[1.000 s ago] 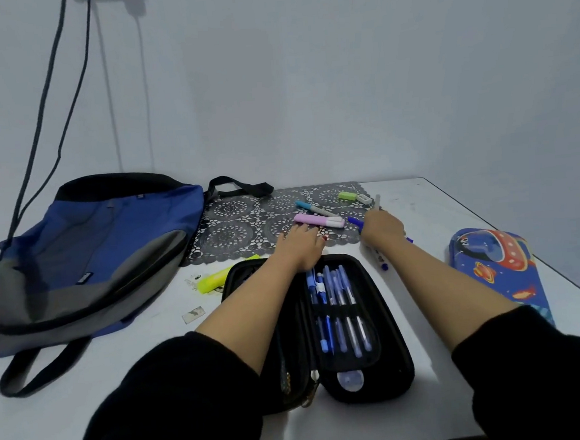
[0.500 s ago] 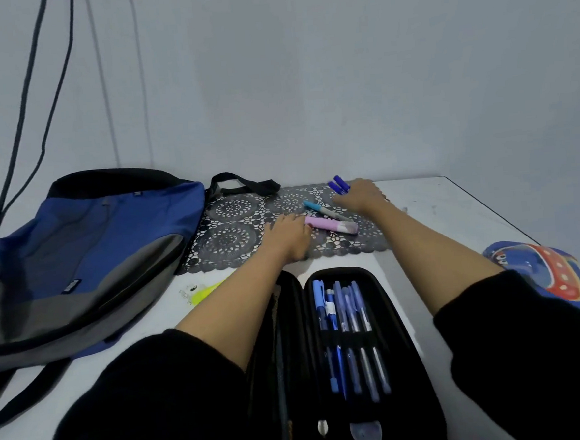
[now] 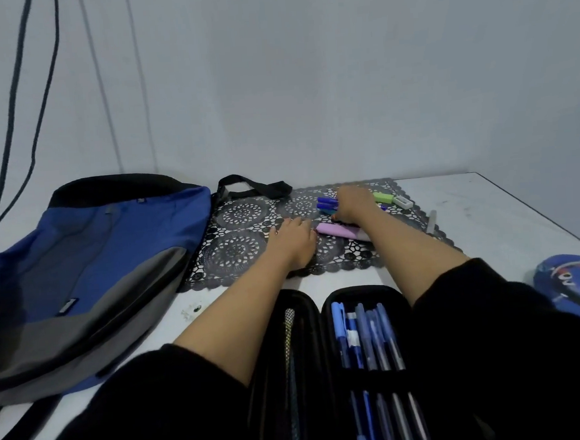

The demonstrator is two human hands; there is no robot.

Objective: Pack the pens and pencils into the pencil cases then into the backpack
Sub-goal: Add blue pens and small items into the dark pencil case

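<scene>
Fingers (image 3: 343, 199), right hand (image 3: 353, 204), seemingly grip blue pens (image 3: 327, 203); left hand (image 3: 292, 242) on mat (image 3: 239, 252).

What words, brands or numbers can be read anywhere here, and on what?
No text here is legible.
Backpack: small label on the grey panel, too blurred to read.
Pen in the black case: white band, too small to read.
Blue pens in the right hand: no print visible.
Cartoon case: pictures only.
</scene>
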